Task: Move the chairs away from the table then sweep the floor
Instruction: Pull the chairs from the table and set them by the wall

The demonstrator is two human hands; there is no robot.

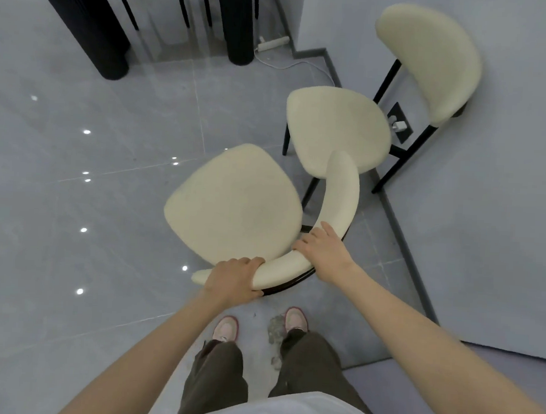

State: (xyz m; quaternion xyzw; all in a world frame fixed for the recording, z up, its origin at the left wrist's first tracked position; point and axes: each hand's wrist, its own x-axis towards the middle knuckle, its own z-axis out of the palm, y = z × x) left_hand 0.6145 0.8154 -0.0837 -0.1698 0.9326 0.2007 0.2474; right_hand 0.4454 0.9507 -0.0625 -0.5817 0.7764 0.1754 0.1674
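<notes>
A cream-cushioned chair (234, 201) with a curved backrest stands right in front of me on the grey tiled floor. My left hand (233, 277) grips the lower left end of its backrest. My right hand (323, 250) lies over the backrest further right, fingers wrapped on the padding. A second cream chair (339, 128) with black legs stands just beyond, against the wall at the right, its seat touching or nearly touching the first chair's backrest. The table's thick black fluted legs (85, 23) rise at the top left.
A grey wall (486, 218) and skirting run close along the right. A white power strip (274, 43) with its cable lies by the far black leg (237, 21). A plug sits in a wall socket (399, 123). Dust and debris (276, 329) lie by my right shoe.
</notes>
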